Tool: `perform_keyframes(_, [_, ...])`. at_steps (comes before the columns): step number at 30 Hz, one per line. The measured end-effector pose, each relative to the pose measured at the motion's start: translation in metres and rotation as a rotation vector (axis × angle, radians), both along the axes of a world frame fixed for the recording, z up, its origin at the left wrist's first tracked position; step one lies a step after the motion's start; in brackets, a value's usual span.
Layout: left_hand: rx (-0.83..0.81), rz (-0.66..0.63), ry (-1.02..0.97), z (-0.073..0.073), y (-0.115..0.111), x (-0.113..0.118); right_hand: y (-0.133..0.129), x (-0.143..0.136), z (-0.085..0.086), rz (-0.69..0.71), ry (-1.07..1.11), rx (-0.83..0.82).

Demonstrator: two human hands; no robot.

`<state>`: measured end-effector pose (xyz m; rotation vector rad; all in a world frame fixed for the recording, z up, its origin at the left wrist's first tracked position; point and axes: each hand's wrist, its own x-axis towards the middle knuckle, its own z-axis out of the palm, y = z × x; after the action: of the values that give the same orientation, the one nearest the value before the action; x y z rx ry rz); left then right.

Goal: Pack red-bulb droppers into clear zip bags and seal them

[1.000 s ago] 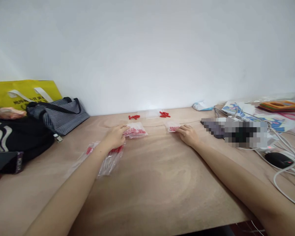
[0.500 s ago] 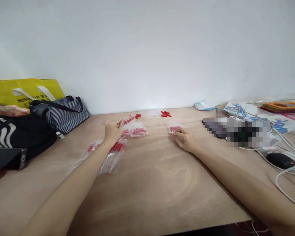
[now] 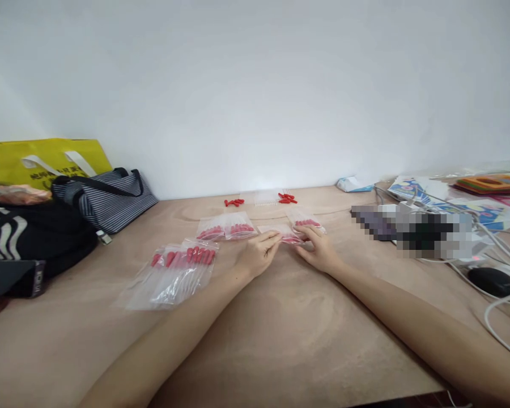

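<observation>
The left hand [image 3: 259, 253] and the right hand [image 3: 318, 247] meet over a small clear plastic bag of red pieces [image 3: 283, 233], each pinching one end between thumb and fingertips, so both are closed on the bag, which lies low on the pale wooden surface [image 3: 280, 328] near its middle. The film looks thin and slick; a loose pinch could let it slide out, and an unsealed mouth could spill the small red pieces. Touching the right hand on the far side lies another small clear bag [image 3: 306, 220]. To the left lie two filled clear bags [image 3: 226, 228], and nearer left a fan of long clear sleeves with red tips [image 3: 176, 272], glossy and crinkled. Loose red pieces [image 3: 285, 198] sit far back by the white wall. A striped fabric bag [image 3: 106, 198] slumps far left; white cables [image 3: 499, 283] curl right.
</observation>
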<state>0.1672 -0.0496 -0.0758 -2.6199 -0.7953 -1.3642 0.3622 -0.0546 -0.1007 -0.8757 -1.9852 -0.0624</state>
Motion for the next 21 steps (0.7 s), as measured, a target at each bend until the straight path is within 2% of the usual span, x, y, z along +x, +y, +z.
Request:
perform_keyframes(4, [-0.067,-0.053,0.185,-0.005,-0.001,-0.011,0.001,0.004,-0.001,0.019,-0.206,0.101])
perform_keyframes(7, [-0.078,-0.021,0.280,-0.006,0.001,-0.026,0.000,0.004,0.001,0.004,-0.356,0.140])
perform_keyframes(13, [0.076,0.026,0.346,-0.003,0.005,-0.045,-0.001,0.007,0.010,-0.009,-0.566,0.268])
perform_keyframes(21, [0.281,0.013,0.481,-0.007,0.010,-0.044,-0.001,0.005,0.010,-0.015,-0.634,0.421])
